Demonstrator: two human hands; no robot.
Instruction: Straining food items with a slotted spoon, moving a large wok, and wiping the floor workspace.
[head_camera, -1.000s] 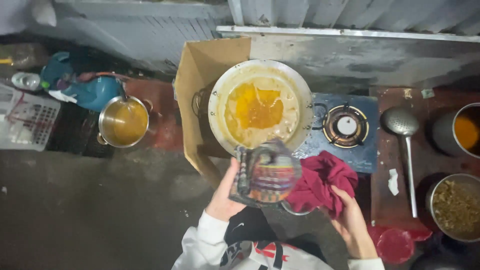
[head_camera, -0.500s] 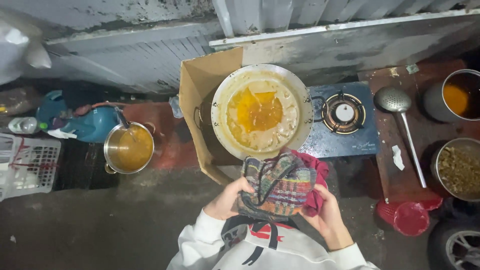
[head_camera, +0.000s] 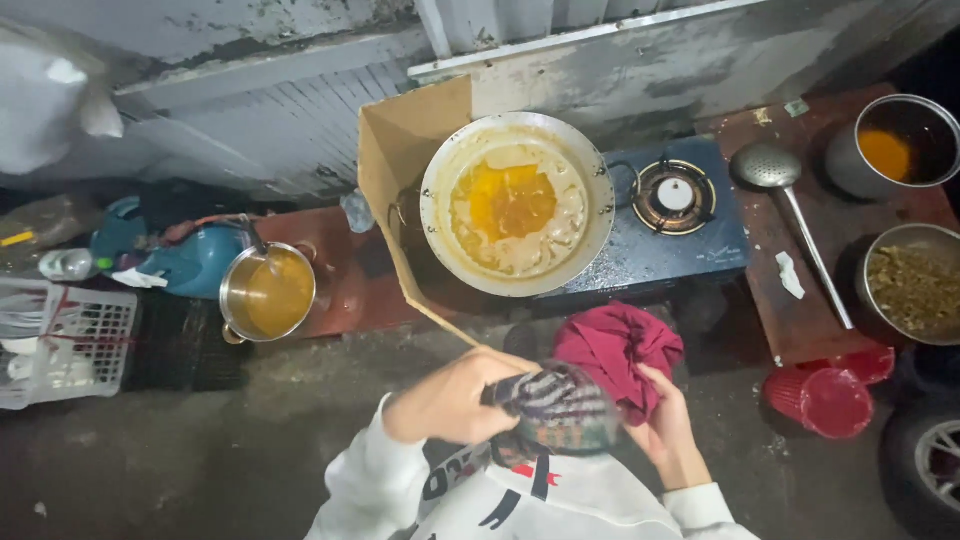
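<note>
Seen from the head camera, the left hand (head_camera: 450, 398) is closed around a striped knitted cloth (head_camera: 556, 408), held near the body at the bottom of the scene. The right hand (head_camera: 668, 432) grips a dark red cloth (head_camera: 615, 347) that bunches up just to the right of the striped one, the two cloths touching. Farther off, a big pan (head_camera: 516, 202) of orange liquid sits on a blue gas stove (head_camera: 690, 245), with a cardboard sheet (head_camera: 400, 150) standing at its left. A steel pot (head_camera: 266, 292) stands further left, a ladle (head_camera: 780, 190) to the right.
</note>
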